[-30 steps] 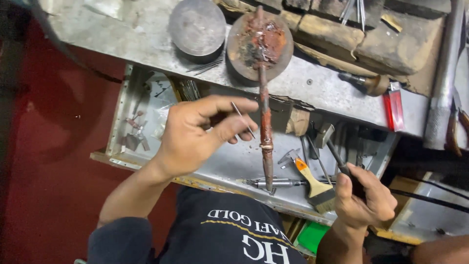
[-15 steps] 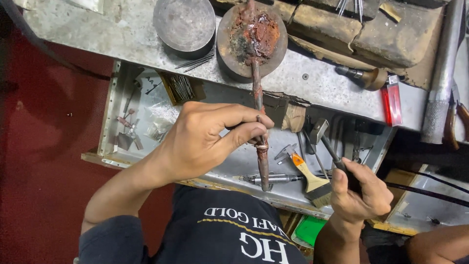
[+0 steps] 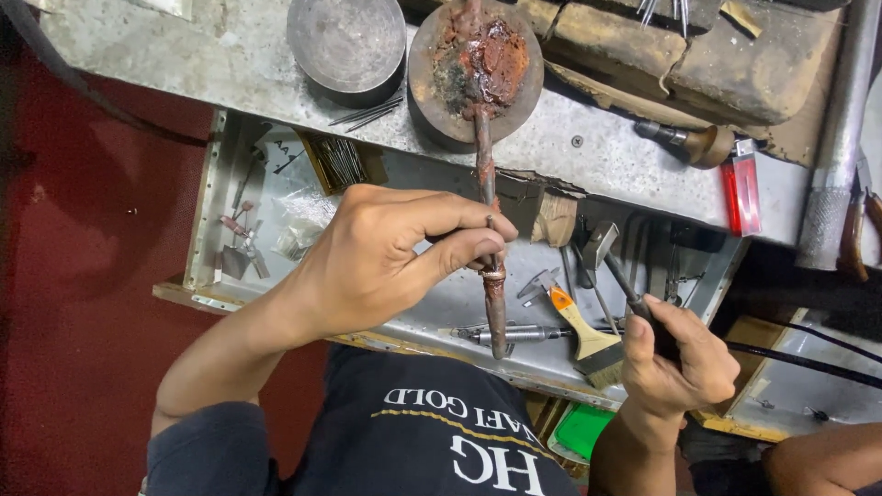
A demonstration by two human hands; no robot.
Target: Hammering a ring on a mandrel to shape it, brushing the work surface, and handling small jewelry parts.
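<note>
1. I am watching the left hand (image 3: 386, 262) pinching a long rusty rod (image 3: 487, 197) between thumb and forefinger, with a small ring-like band (image 3: 494, 273) sitting on the rod right at the fingertips.
2. The rod is running from twelve o'clock down to six o'clock, its top end lying in a crusted round dish (image 3: 476, 69) on the desk (image 3: 184, 64), its lower tip hanging over the open drawer (image 3: 441, 303).
3. I am seeing the right hand (image 3: 680, 358) at about four o'clock from the rod, clenched around a dark-handled tool (image 3: 629, 294) whose thin shaft is pointing up toward eleven o'clock; a black cable (image 3: 799, 360) is trailing off from that fist toward three o'clock.
4. Just beside the right hand, at its nine o'clock, a flat brush with an orange and pale handle (image 3: 588, 335) is lying in the drawer, and a metal pin-like tool (image 3: 514, 334) is lying crosswise under the rod's tip.
5. At eleven o'clock from the dish, an empty grey metal bowl (image 3: 347, 41) is sitting on the desk, with thin wires (image 3: 367, 114) poking out beneath it.
6. Out at two o'clock, a red lighter (image 3: 742, 191) is lying on the desk edge, next to a small wooden-headed tool (image 3: 689, 142).
7. At the drawer's nine o'clock end, small bits and burrs (image 3: 241, 243) are lying scattered, well apart from both hands.
</note>
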